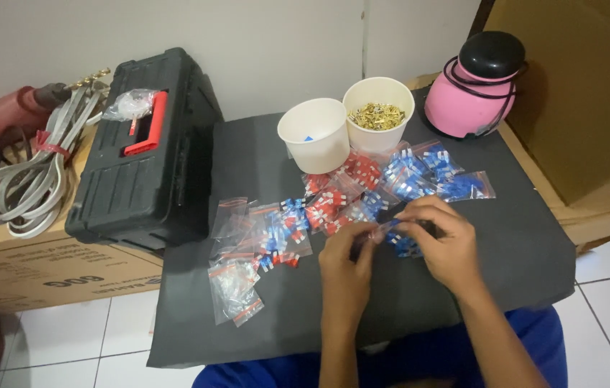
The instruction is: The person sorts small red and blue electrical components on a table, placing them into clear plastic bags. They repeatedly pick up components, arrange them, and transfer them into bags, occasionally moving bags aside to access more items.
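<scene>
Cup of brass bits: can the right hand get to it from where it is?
Probably yes. The right hand sits just short of the cup of brass bits, with only flat packets between them; nothing upright blocks it. But both hands are pinching a small bag.

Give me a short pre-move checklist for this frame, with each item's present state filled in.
1. Both hands on one small clear bag: left hand and right hand meet on it: ok.
2. Bag's seal open or shut: cannot tell, fingers cover it.
3. Cup of brass pieces upright, filled: ok.
4. Second white cup upright beside it: ok.
5. Bags of red and blue parts lie on the black mat, none over its edge: ok.
6. Grip firmness on the bag: cannot tell.
</scene>
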